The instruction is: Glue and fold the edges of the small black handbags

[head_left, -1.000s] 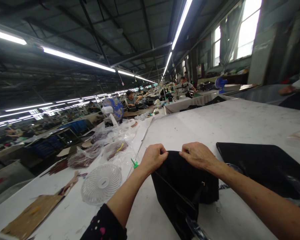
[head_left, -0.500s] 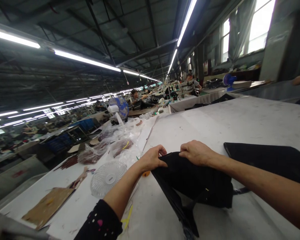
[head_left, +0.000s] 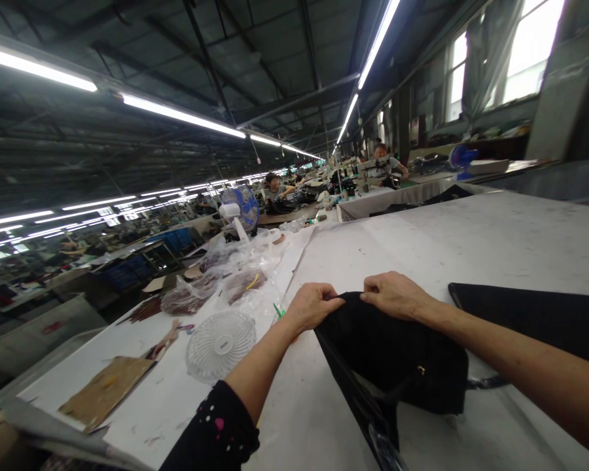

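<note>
A black bag (head_left: 397,353), soft-sided with a strap and a small gold-coloured fitting, is held tilted over the white table, its far edge raised. My left hand (head_left: 314,305) pinches that edge at its left corner, thumb against fingers. Just to the right, my right hand (head_left: 395,296) is closed on the same edge, with a small gap between the two hands. Fingertips on the far side of the material are hidden. To the right of my right forearm lies another flat black piece (head_left: 530,317), which neither hand touches.
On the left stand a small clear fan (head_left: 220,345) and a piece of brown cardboard (head_left: 105,391). Plastic-wrapped brown pieces (head_left: 191,296) lie behind them, near a blue fan (head_left: 241,208). A person (head_left: 277,188) works farther off. The white table (head_left: 471,242) extends right.
The left thumb and fingers have closed together on the bag's edge, where they were apart before. The bag's raised edge is bent up slightly more. The whole view has shifted a little.
</note>
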A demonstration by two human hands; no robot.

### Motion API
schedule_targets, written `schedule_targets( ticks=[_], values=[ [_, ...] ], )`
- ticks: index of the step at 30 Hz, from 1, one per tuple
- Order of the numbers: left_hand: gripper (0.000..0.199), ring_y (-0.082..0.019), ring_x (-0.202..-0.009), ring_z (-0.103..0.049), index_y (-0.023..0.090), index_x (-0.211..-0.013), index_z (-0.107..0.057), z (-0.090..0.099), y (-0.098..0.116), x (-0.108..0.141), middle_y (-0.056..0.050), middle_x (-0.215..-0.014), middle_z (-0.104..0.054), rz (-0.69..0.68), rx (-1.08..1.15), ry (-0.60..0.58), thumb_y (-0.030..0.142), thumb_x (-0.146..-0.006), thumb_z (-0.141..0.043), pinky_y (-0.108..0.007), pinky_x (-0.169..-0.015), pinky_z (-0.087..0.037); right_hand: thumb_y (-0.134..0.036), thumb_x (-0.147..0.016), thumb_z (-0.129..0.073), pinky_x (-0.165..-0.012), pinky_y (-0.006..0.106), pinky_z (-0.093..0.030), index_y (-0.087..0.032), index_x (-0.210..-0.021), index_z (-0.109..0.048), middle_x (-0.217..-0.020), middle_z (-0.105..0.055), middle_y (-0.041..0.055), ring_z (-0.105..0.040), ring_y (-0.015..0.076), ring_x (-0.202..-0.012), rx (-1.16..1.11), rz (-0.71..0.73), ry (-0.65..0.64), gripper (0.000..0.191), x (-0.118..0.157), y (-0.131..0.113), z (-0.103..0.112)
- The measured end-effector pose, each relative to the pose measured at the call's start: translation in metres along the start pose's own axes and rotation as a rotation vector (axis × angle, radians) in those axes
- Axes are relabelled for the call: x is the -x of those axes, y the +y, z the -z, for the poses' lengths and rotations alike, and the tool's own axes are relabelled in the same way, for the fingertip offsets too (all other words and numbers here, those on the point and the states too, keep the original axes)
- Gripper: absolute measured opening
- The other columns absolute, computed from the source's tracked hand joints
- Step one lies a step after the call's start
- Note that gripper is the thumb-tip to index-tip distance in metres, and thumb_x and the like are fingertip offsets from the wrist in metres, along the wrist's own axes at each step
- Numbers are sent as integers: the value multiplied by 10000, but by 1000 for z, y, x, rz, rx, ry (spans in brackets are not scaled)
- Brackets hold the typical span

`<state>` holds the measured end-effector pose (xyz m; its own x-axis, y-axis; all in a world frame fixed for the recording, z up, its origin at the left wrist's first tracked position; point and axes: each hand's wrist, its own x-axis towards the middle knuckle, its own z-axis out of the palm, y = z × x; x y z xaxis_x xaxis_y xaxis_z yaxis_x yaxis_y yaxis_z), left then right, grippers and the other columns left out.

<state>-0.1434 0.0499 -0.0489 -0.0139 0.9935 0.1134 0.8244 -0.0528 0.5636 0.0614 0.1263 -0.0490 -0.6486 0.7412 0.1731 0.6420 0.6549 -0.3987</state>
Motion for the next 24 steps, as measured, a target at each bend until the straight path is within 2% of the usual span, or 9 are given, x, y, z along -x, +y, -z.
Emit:
schedule_targets(
  ticks=[3,6,11,13,15,17,20,24],
  values=[
    [262,-110,-580,-507,181,-725,-706,-1,0,0,30,-600,-597,-17,-8,14,412,-779,-594,-218,-525,-335,-385,-905,-425,-667,269,-433,-241,-933,-729,-871,-746,31,-655,193,-794,-66,82,-27,338,-3,-1,0],
    [247,-108,-582,-500,184,-726,-712,0,1,0,35,-594,-587,-30,-17,24,395,-783,-597,-218,-524,-324,-374,-891,-488,-772,230,-450,-267,-1127,-692,-1027,-747,0,-662,167,-915,-97,170,-49,329,-7,-8,-1],
    [221,-106,-590,-495,173,-746,-714,12,3,2,31,-610,-602,-84,51,-46,376,-777,-632,-220,-550,-350,-294,-841,-530,-735,292,-442,-252,-928,-751,-902,-760,52,-672,233,-886,0,170,-32,240,-13,-21,-2],
    [209,-111,-626,-523,168,-799,-700,17,2,2,28,-661,-625,-75,141,-107,361,-719,-702,-214,-573,-381,-287,-833,-522,-702,321,-434,-231,-904,-748,-897,-754,90,-671,266,-873,47,125,-11,243,-15,-22,-3],
    [298,-116,-662,-542,165,-857,-678,20,-3,2,24,-721,-638,-47,204,-148,314,-621,-782,-208,-586,-403,-279,-825,-517,-669,328,-426,-220,-894,-746,-897,-750,112,-673,280,-853,81,72,-6,246,-18,-21,-3],
    [358,-114,-660,-549,163,-880,-656,19,-11,2,21,-749,-640,1,233,-140,246,-563,-800,-204,-570,-407,-278,-817,-522,-646,319,-421,-222,-891,-745,-891,-750,110,-675,275,-836,100,35,-15,241,-20,-19,-4],
    [253,-105,-607,-546,156,-831,-641,14,-23,3,22,-693,-629,75,273,-85,188,-596,-729,-200,-541,-399,-288,-824,-514,-645,305,-417,-235,-900,-740,-900,-749,90,-673,256,-846,114,35,-28,244,-20,-19,-5],
    [211,-122,-633,-595,149,-812,-679,10,-26,5,5,-687,-669,111,335,-94,197,-609,-716,-222,-603,-454,-301,-839,-499,-659,306,-415,-237,-901,-735,-906,-748,87,-670,249,-855,122,49,-26,252,-17,-20,-6]
  ],
)
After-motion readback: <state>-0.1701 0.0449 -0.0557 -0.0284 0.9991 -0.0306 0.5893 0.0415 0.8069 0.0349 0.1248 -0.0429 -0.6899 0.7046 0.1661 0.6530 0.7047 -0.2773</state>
